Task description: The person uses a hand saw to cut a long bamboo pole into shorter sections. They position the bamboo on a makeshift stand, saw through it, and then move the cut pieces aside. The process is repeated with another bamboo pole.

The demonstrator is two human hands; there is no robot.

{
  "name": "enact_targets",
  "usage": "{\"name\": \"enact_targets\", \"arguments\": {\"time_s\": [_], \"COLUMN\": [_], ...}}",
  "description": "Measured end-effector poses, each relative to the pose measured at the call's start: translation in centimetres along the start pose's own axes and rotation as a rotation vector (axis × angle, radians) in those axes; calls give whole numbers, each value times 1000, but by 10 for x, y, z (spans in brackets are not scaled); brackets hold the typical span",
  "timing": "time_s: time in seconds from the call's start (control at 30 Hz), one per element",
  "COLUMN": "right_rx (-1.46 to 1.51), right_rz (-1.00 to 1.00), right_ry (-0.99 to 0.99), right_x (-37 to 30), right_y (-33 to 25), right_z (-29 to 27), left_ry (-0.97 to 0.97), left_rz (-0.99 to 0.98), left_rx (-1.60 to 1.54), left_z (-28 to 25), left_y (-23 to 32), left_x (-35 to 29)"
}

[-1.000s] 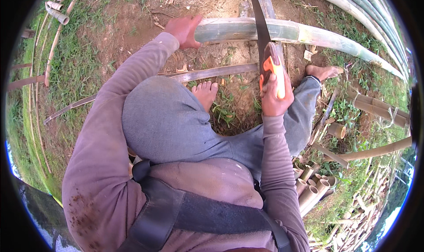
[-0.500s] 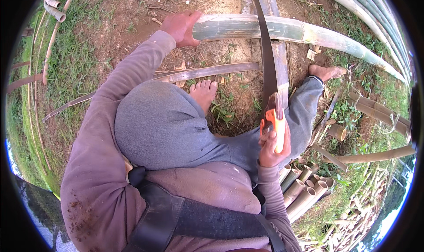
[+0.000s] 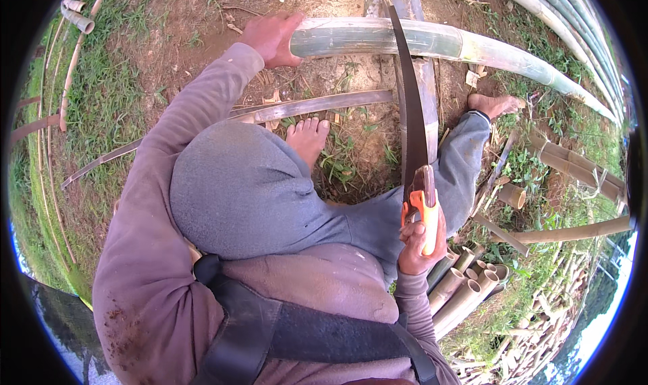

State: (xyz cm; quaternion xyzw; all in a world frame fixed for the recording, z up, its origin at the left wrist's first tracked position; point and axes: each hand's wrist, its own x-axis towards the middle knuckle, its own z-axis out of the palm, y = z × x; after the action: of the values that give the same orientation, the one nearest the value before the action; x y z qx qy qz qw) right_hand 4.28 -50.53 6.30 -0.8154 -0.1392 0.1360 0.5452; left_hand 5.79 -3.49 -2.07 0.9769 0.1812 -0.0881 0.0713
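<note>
A long greenish bamboo pole (image 3: pixel 496 54) lies crosswise at the far side, resting over a flat bamboo beam (image 3: pixel 420 91) that runs away from me. My left hand (image 3: pixel 273 39) is closed round the pole's left end. In my right hand (image 3: pixel 422 246) is a hand saw (image 3: pixel 413 108) with an orange and cream handle, its fingers wrapped round the grip. The dark blade points away from me and crosses the pole near the beam. Whether its teeth sit in a cut I cannot tell.
Several cut bamboo tubes (image 3: pixel 466 290) stand bundled at the lower right. Long green poles (image 3: pixel 563 20) lie at the far right. A split bamboo strip (image 3: pixel 324 106) lies before my bare foot (image 3: pixel 308 140). Bamboo scraps (image 3: pixel 540 317) are heaped at the right.
My right hand has drawn the saw back toward me and slightly to the right, so less blade reaches past the pole. My left hand still grips the pole's end.
</note>
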Motion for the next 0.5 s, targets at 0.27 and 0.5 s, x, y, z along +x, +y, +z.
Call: {"name": "enact_targets", "arguments": {"time_s": [0.27, 0.5], "right_rx": [-15, -109], "right_rz": [-299, -198], "right_ry": [82, 61], "right_x": [187, 51], "right_y": [-21, 6], "right_z": [93, 27], "left_ry": [28, -7], "left_rz": [8, -17], "left_rx": [-39, -32], "left_z": [-5, 0], "left_y": [5, 0], "left_x": [3, -3]}}
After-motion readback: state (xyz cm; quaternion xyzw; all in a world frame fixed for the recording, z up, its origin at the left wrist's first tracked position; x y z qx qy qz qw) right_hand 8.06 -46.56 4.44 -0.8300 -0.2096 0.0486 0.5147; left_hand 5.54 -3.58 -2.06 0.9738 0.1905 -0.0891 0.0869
